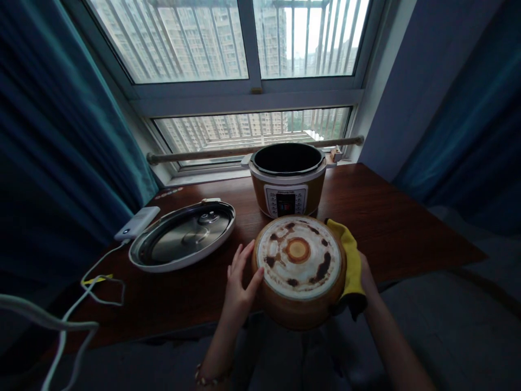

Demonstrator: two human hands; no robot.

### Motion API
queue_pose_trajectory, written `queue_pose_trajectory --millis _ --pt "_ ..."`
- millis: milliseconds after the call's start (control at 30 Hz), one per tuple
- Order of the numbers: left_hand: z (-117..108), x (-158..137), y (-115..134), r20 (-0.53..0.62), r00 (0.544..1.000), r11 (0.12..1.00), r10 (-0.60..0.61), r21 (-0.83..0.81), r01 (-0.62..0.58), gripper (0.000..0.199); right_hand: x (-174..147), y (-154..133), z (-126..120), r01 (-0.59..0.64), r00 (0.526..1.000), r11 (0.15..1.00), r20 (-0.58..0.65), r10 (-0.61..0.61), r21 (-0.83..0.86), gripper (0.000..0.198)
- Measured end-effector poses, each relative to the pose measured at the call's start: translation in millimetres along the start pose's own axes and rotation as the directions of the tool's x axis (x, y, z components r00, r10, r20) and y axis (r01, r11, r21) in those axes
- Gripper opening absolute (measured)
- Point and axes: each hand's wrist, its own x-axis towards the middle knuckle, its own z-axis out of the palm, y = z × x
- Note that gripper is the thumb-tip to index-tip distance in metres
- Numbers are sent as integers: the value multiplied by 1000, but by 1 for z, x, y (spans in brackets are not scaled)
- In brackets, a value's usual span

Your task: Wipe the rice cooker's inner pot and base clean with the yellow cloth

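Tilted bottom-up in front of me is a round inner pot, brown on the side, with a pale base ring marked by dark brown stains. My left hand grips its left side, fingers and thumb curved against the rim of the base. On the right side, my right hand holds a yellow cloth with dark edges against the pot; its fingers are mostly hidden behind the cloth. Just beyond the pot stands a lidless electric cooker, brown and white with a control panel and a black interior.
An oval white-rimmed lid lies inner face up on the wooden table. Left of it are a white power bank and a white cable hanging over the table edge. A barred window and a horizontal rail stand behind, with blue curtains at both sides.
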Motion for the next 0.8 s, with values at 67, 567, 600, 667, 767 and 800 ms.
queue_pose_trajectory --millis 67,567,600,667,767,800 --pt "1 0 0 -1 1000 1000 -2 -5 2 47 -5 -12 5 68 998 994 18 -67 -83 42" --pt "3 0 -11 -12 998 993 59 -103 -60 48 -96 -37 71 888 404 -1 778 -481 -461 34" --pt "3 1 -12 -13 998 992 64 -111 -65 49 -94 -38 72 885 413 -1 787 -459 -466 34" --pt "3 1 -11 -19 998 992 63 -111 -65 49 -86 -43 74 870 454 15 791 -409 -492 33" --pt "3 1 -10 -36 998 994 48 -97 -51 49 -67 -53 78 837 529 34 792 -304 -546 32" --pt "3 1 -9 -42 998 994 44 -95 -47 49 -59 -56 80 824 552 26 790 -268 -567 33"
